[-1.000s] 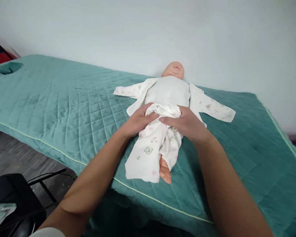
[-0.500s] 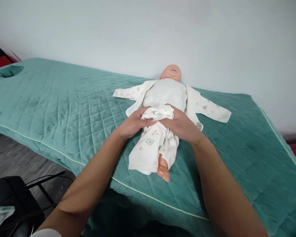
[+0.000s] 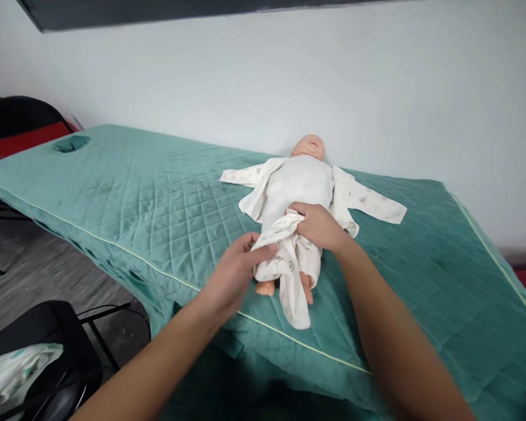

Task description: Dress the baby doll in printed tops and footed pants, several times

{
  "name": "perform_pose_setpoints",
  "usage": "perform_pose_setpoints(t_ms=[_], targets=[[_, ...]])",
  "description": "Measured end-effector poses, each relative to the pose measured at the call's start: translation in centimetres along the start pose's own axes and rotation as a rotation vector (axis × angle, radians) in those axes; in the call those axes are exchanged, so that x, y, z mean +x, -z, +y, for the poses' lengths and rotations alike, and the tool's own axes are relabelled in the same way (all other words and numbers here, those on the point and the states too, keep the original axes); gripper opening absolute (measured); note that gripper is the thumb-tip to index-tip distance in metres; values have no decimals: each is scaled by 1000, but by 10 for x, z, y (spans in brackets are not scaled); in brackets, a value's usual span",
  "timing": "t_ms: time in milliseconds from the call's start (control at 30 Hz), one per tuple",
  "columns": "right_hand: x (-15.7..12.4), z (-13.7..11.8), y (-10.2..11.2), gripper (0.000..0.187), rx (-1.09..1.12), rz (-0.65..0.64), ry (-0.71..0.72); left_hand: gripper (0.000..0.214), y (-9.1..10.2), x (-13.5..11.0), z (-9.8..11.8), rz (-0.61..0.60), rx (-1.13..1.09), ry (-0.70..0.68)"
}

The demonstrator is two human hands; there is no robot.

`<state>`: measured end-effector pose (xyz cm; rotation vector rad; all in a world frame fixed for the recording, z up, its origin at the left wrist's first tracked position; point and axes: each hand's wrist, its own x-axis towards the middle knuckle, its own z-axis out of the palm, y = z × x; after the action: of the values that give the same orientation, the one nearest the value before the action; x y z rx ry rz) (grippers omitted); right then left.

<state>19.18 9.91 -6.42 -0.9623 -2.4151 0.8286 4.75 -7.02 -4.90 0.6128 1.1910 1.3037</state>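
Note:
A baby doll (image 3: 298, 178) lies on its back, head towards the wall, in a white open-fronted printed top (image 3: 368, 202) with its sleeves spread out. White baby trousers (image 3: 289, 266) with small animal prints cover part of its legs. My left hand (image 3: 241, 263) pinches the trouser fabric at the leg on the left. With closed fingers, my right hand (image 3: 318, 225) grips the bunched waist of the trousers near the doll's belly. Both doll feet (image 3: 265, 287) show, one on each side of a hanging trouser leg.
A green quilted cover (image 3: 166, 193) lies over the long bed, which has a face hole (image 3: 71, 144) at its far left end. Behind it rises a white wall (image 3: 201, 76). A black chair (image 3: 48, 333) at lower left bears a white printed packet or cloth (image 3: 21, 368).
My left hand has moved from the waistband down to the trouser leg, pulling it aside and baring a second foot. The right hand still holds the waist. The view has shifted.

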Motion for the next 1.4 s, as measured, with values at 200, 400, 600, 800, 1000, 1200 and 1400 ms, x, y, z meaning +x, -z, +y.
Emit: perform_pose_setpoints(t_ms=[200, 400, 600, 800, 1000, 1200, 1400], targets=[[0, -1, 2, 16, -36, -29, -11, 23, -12, -43, -11, 95, -30, 16], [-1, 1, 3, 12, -15, -58, -11, 27, -17, -67, -29, 195, -261, 54], [0, 6, 4, 15, 33, -117, 47, 39, -14, -72, -55, 241, -393, 103], [-1, 5, 6, 13, -10, -193, 37, 40, -4, -66, -64, 290, -326, 86], [-3, 0, 6, 11, -94, -250, 23, 39, 24, -53, -60, 342, -83, -27], [-5, -5, 5, 9, -121, -273, 15, 42, 30, -47, -63, 324, 30, 31], [-6, -9, 9, 10, -100, -287, 34, 43, 32, -32, -49, 168, 216, 62]])
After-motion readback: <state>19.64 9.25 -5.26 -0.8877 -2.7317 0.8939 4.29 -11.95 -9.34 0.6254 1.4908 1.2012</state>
